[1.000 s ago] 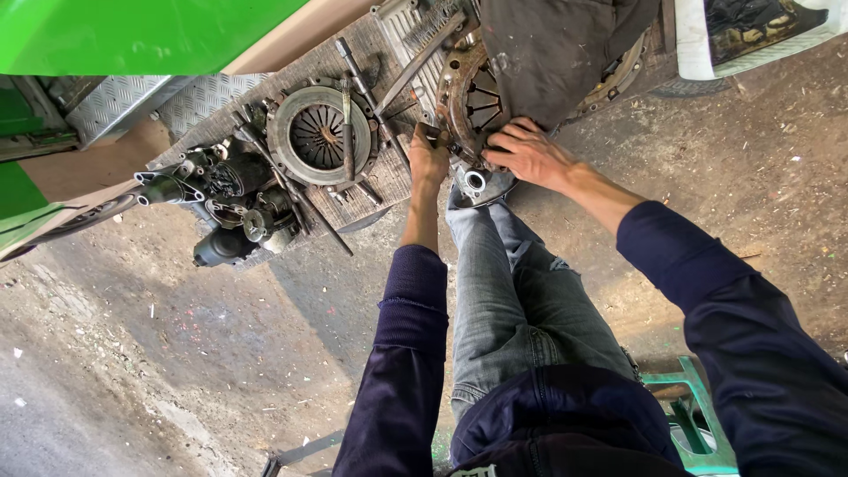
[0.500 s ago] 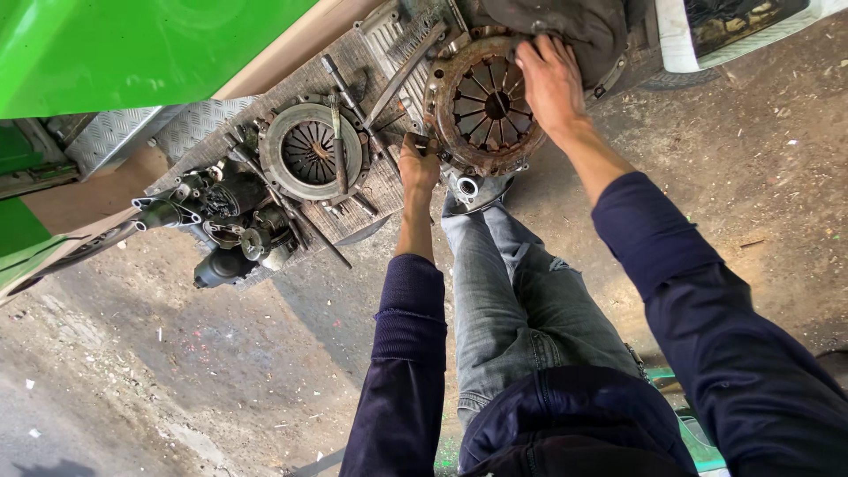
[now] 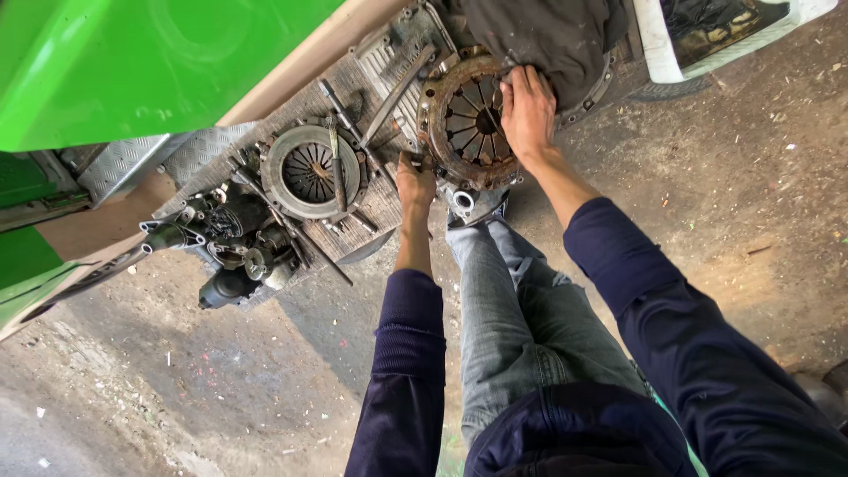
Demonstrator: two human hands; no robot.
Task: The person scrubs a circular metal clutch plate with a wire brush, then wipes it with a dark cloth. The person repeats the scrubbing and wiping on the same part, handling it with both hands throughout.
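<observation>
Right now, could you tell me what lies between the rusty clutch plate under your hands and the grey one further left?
In the head view, long metal bars on the ribbed metal platform separate the rusty clutch plate from the grey clutch plate.

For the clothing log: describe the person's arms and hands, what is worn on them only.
Both arms wear dark navy long sleeves with ribbed cuffs, the left sleeve pushed up above the wrist, the right sleeve likewise short of the wrist. The left hand and the right hand are bare: no gloves, no watch or rings visible.

Two round clutch plates lie on the metal tray: a rusty one (image 3: 468, 124) far right, a grey one (image 3: 311, 172) left. Two hands, left (image 3: 415, 184) and right (image 3: 528, 110), reach them.
</observation>
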